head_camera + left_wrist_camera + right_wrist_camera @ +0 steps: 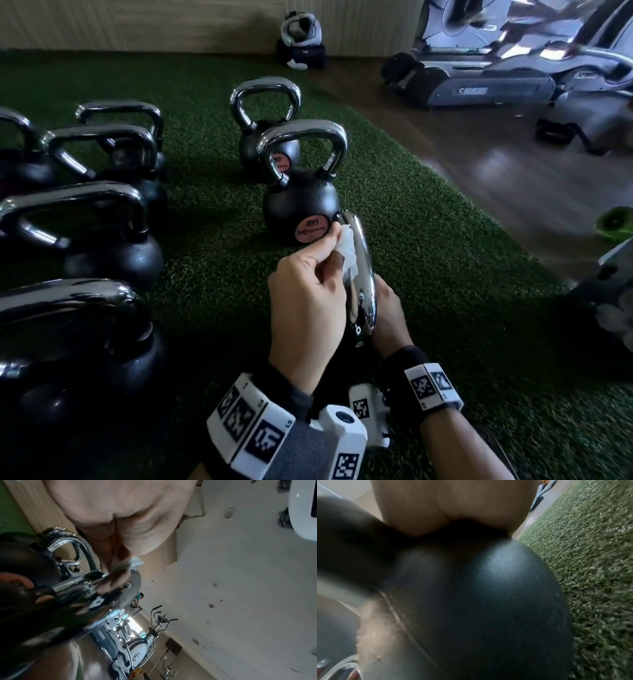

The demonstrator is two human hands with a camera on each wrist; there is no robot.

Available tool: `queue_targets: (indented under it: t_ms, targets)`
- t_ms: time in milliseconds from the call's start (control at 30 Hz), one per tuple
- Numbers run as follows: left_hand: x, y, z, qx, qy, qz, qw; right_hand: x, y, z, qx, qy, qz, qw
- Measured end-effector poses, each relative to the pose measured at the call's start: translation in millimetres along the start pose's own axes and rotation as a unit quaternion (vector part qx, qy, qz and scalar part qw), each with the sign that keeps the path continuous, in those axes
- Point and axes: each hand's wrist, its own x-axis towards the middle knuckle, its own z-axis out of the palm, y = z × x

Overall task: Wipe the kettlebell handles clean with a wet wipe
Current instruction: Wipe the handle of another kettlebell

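The kettlebell I am working on lies tilted just in front of me, and its chrome handle (362, 274) (77, 588) runs away from me. My left hand (308, 291) (120, 513) pinches a crumpled white wet wipe (347, 251) (137, 561) and presses it on the left side of the handle's far end. My right hand (390, 311) (453, 507) reaches under the handle from the right and grips the black kettlebell body (488, 601). Its fingertips are hidden.
Two more kettlebells (298, 209) (263, 144) stand upright just beyond the handle. Several others (113, 253) sit in rows on the left. All rest on green turf (445, 274). Exercise machines (513, 78) stand on the wooden floor at the back right.
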Motion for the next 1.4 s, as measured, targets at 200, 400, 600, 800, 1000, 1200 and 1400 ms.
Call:
queue_targets:
  t_ms: [200,400,600,800,1000,1200,1400]
  targets:
    - [-59,6,-12,-0.006,-0.003,0.017,1.0,3,9,0,-0.051,0.0,-0.026,0.998]
    - [-76,0,-13,0.035,-0.002,0.033,0.999,3,12,1,-0.048,0.005,-0.024,0.999]
    - [-93,-14,-18,0.095,-0.031,0.043,0.994,8,24,2,-0.046,0.027,-0.035,0.998]
    - [-96,-32,-12,0.149,-0.046,0.079,0.985,11,32,4,-0.01,0.022,-0.037,0.999]
    - [-75,-28,-29,0.093,-0.095,-0.008,0.991,7,20,-2,-0.008,0.0,0.014,1.0]
    - [-59,-6,-61,-0.168,-0.138,-0.193,0.957,-79,-50,-30,-0.001,0.158,-0.075,0.985]
    - [-60,13,-74,-0.307,-0.142,-0.29,0.895,-142,-107,-24,0.023,0.094,-0.232,0.968]
